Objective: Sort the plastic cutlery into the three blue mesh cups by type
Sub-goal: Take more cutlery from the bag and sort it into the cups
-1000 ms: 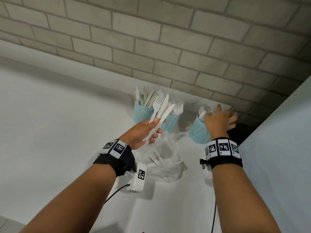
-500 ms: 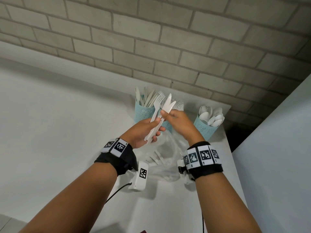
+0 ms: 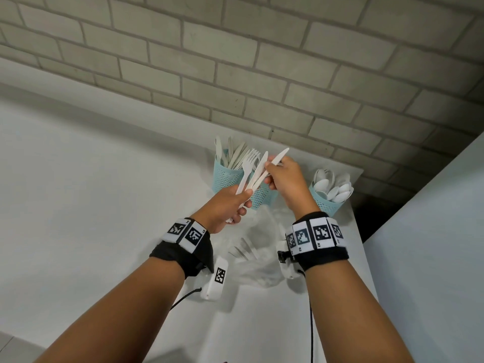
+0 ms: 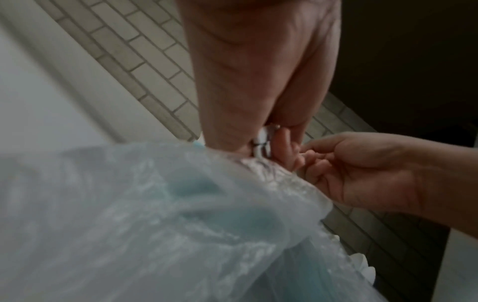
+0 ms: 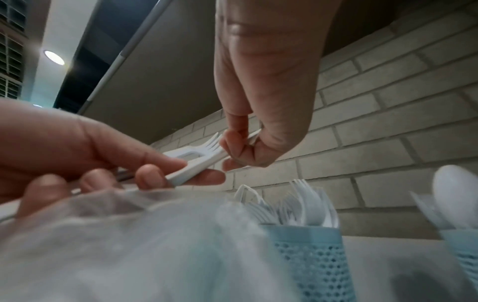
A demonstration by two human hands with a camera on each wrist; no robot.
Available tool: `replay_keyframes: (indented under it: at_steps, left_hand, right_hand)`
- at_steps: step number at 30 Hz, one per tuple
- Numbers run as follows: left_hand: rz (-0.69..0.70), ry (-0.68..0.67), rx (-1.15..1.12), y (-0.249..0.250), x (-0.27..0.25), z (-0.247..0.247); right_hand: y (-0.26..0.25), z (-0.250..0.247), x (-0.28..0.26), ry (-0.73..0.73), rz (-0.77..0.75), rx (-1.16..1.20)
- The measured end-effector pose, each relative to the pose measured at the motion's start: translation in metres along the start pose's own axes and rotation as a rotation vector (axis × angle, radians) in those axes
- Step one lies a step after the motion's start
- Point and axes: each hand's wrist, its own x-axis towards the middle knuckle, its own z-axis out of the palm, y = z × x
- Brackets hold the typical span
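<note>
Right hand (image 3: 285, 179) fingertips (image 5: 234, 141) pinched on a white plastic knife (image 3: 275, 161), blade tip pointing up-right toward the brick wall (image 3: 235, 61). Left hand (image 3: 225, 205) fingers curled round the handles of a small bunch: one plastic fork (image 3: 247, 166) and a second knife (image 3: 259, 169), fanned upward. The pinched knife's lower end runs down to the left hand's bunch; can't tell whether that hand grips it too.

Behind the hands: left mesh cup (image 3: 225, 176) holds knives, middle mesh cup (image 3: 262, 197) mostly hidden by the hands, forks visible in it from the right wrist view. Right mesh cup (image 3: 324, 203) holds spoons (image 3: 332, 187). All three stand on the white counter (image 3: 78, 179) near the wall.

Clear plastic bag (image 3: 256, 258) below the hands, a few more utensils inside, type unclear. It blurs out the lower half of both wrist views.

Writing: none readable. Wristbands (image 3: 317, 234) carry black-and-white square tag markers only; same on the white wrist module (image 3: 216, 279).
</note>
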Motion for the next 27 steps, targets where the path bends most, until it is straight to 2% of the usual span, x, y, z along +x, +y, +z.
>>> replay_keyframes:
  at_steps: [7, 12, 15, 19, 21, 23, 27]
  left_hand:
    - [0.029, 0.051, 0.072, 0.005, -0.001, -0.008]
    - [0.081, 0.119, -0.019, 0.001, 0.001, -0.013]
    - [0.1, 0.156, -0.068, -0.003, 0.001, -0.017]
    - [0.124, 0.229, -0.096, -0.003, 0.002, -0.021]
    - [0.116, 0.273, -0.168, -0.001, 0.005, -0.024]
    - [0.096, 0.305, -0.243, 0.0, 0.007, -0.028]
    - [0.079, 0.288, -0.192, 0.0, 0.009, -0.034]
  right_hand:
    - [-0.009, 0.023, 0.007, -0.006, 0.047, 0.126]
    - [-0.005, 0.036, 0.016, -0.025, 0.129, 0.16]
    - [-0.003, 0.04, 0.021, -0.027, 0.127, 0.115]
    - [-0.01, 0.038, 0.029, 0.011, 0.053, -0.006]
    - [-0.017, 0.034, 0.034, 0.07, 0.002, 0.006]
    - [-0.026, 0.029, 0.041, 0.19, -0.084, 0.085]
    - [-0.041, 0.026, 0.056, 0.48, -0.328, 0.184]
